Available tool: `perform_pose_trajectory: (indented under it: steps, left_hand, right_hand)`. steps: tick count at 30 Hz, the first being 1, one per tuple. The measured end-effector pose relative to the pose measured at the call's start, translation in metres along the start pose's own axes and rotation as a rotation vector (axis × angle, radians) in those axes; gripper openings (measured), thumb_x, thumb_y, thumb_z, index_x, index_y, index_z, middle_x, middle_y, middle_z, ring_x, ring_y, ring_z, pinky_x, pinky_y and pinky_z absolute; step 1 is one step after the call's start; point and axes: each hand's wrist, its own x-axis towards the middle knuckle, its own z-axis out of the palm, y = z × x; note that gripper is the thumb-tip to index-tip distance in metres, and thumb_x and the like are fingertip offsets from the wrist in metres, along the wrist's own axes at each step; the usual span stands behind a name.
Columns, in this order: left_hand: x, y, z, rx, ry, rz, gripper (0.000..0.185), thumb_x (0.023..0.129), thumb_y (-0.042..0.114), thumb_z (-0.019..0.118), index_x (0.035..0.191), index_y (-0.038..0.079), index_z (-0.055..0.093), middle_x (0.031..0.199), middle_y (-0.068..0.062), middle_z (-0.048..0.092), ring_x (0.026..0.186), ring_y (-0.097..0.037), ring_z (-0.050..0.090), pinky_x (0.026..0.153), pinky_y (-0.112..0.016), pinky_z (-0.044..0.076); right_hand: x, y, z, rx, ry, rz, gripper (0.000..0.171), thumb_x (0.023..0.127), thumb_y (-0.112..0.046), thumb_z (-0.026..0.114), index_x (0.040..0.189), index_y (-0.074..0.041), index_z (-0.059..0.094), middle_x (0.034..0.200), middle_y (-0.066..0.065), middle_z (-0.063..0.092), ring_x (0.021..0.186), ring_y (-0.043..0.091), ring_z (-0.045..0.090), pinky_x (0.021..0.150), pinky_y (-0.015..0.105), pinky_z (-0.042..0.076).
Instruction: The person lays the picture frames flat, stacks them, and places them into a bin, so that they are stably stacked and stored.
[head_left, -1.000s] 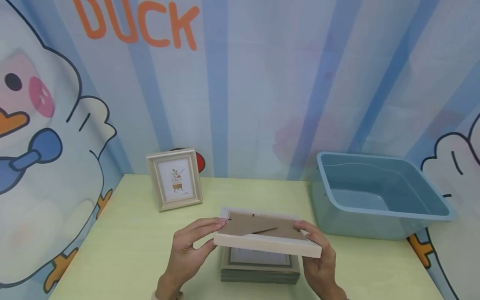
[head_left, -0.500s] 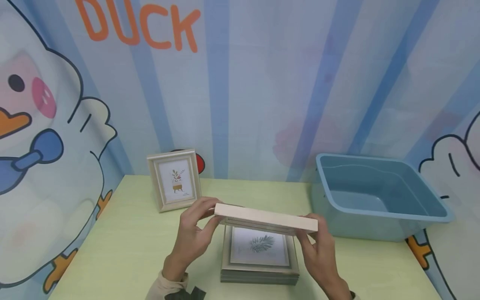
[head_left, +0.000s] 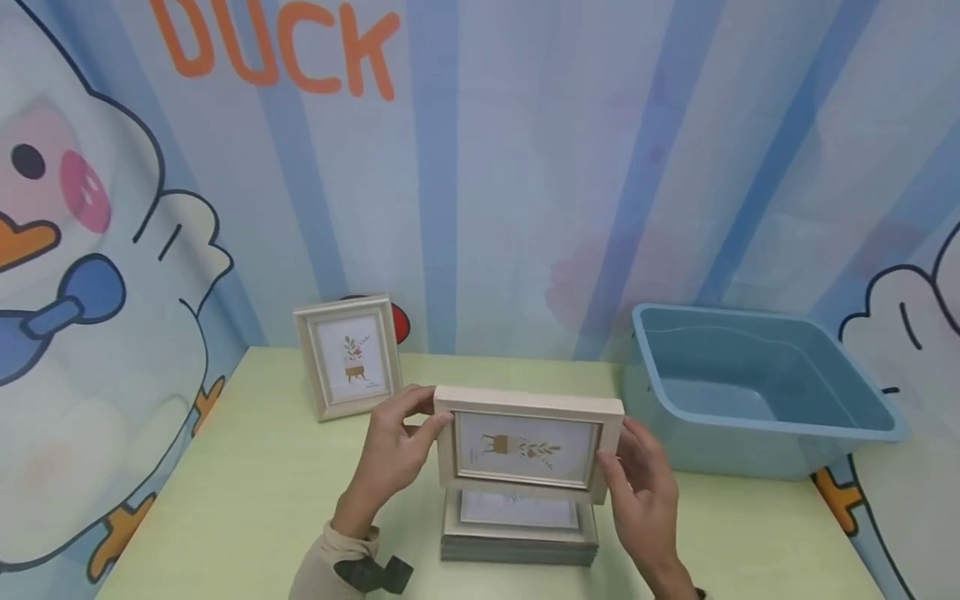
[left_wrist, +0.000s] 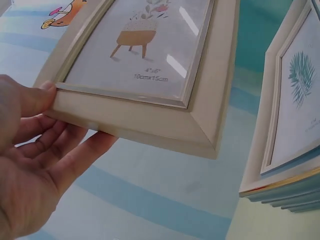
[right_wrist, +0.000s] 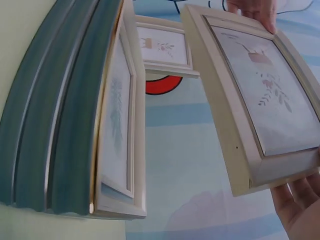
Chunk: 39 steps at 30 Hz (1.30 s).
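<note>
I hold a pale picture frame (head_left: pixel 528 448) above the near middle of the table (head_left: pixel 225 467), its printed face toward me. My left hand (head_left: pixel 393 454) grips one short end and my right hand (head_left: pixel 647 496) the other — thumbs on the front border, fingers round the edges — probably to keep it steady and leave the print uncovered. It lies sideways, the potted plant's base toward my left. Below is a stack of frames (head_left: pixel 519 550), laid flat presumably to save room. Far left, a standing frame (head_left: pixel 352 362) tilts back, likely on a prop I can't see; far right is a blue bin (head_left: pixel 765 454). My print reads 4"x6" and 10cmx15cm — no brand I can make out. The backdrop (head_left: pixel 510 208) says DUCK.
</note>
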Motion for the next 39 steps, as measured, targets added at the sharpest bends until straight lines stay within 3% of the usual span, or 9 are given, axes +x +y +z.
perform_pose_trajectory:
  steps: [4,10,14,20,24,30,32,34,39]
  left_hand:
    - [0.0,0.0,0.0,-0.025,-0.004,-0.105,0.023,0.09,0.003,0.07,0.114,0.0,0.07,0.096,-0.015,0.069,0.092,-0.03,0.07,0.067,-0.023,0.062]
    - [0.001,-0.001,-0.001,-0.056,0.02,-0.239,0.021,0.091,0.004,0.07,0.112,0.0,0.071,0.089,-0.014,0.068,0.088,-0.024,0.069,0.064,-0.025,0.062]
    - [0.001,-0.002,-0.001,-0.068,0.013,-0.286,0.023,0.091,0.005,0.07,0.113,-0.001,0.071,0.092,-0.017,0.068,0.087,-0.022,0.068,0.064,-0.026,0.062]
    - [-0.002,-0.004,-0.001,-0.107,0.014,-0.357,0.026,0.091,0.008,0.071,0.116,0.0,0.071,0.102,-0.02,0.071,0.086,-0.024,0.071,0.062,-0.027,0.062]
    - [-0.004,-0.006,0.0,-0.166,0.069,-0.413,0.03,0.09,0.007,0.072,0.119,-0.001,0.068,0.104,-0.022,0.071,0.082,-0.018,0.073,0.062,-0.028,0.062]
    - [-0.009,-0.009,0.006,-0.428,0.187,-0.549,0.029,0.099,0.01,0.06,0.125,-0.002,0.065,0.105,-0.013,0.071,0.082,-0.011,0.071,0.068,-0.028,0.063]
    - [-0.012,-0.012,0.007,-0.526,0.163,-0.589,0.033,0.103,0.015,0.054,0.129,-0.002,0.062,0.112,-0.009,0.069,0.089,-0.012,0.07,0.074,-0.028,0.062]
    - [-0.016,-0.015,0.005,-0.601,0.089,-0.605,0.037,0.105,0.018,0.05,0.137,-0.001,0.057,0.124,-0.008,0.064,0.098,-0.013,0.068,0.082,-0.03,0.061]
    - [-0.025,-0.027,-0.008,-0.624,-0.22,-0.5,0.056,0.101,0.008,0.052,0.154,0.008,0.036,0.157,-0.014,0.037,0.117,-0.013,0.062,0.091,-0.038,0.058]
  right_hand:
    - [0.005,0.001,-0.006,0.023,-0.064,0.006,0.056,0.089,0.019,0.056,0.143,0.005,0.047,0.124,-0.01,0.065,0.105,-0.001,0.065,0.081,0.012,0.054]
    - [0.01,0.0,-0.022,-0.085,-0.299,0.149,0.075,0.089,0.009,0.065,0.156,-0.01,0.034,0.119,0.023,0.067,0.101,-0.006,0.063,0.075,0.023,0.06]
    - [0.011,0.001,-0.029,-0.088,-0.421,0.194,0.083,0.091,0.005,0.065,0.16,-0.014,0.023,0.116,0.029,0.066,0.096,-0.002,0.065,0.071,0.026,0.062]
    - [0.008,0.005,-0.031,0.003,-0.461,0.242,0.087,0.09,0.005,0.067,0.16,-0.013,0.02,0.111,0.031,0.065,0.092,0.0,0.068,0.068,0.026,0.062]
    - [0.003,0.009,-0.031,0.107,-0.479,0.271,0.087,0.089,0.008,0.066,0.16,-0.009,0.018,0.113,0.036,0.062,0.094,0.003,0.07,0.067,0.031,0.063]
    - [0.0,0.014,-0.031,0.265,-0.486,0.345,0.088,0.09,0.01,0.063,0.16,-0.006,0.013,0.115,-0.003,0.071,0.098,0.008,0.072,0.064,0.037,0.064]
    - [0.0,0.015,-0.032,0.283,-0.48,0.383,0.088,0.09,0.009,0.064,0.16,-0.006,0.012,0.113,-0.015,0.07,0.098,0.009,0.072,0.064,0.037,0.064]
    - [0.0,0.015,-0.032,0.299,-0.477,0.428,0.089,0.09,0.008,0.064,0.16,-0.007,0.011,0.113,-0.014,0.071,0.098,0.01,0.072,0.065,0.038,0.064]
    - [-0.001,0.018,-0.035,0.333,-0.486,0.515,0.09,0.09,0.007,0.064,0.161,-0.011,0.012,0.115,-0.003,0.072,0.097,0.014,0.073,0.067,0.041,0.064]
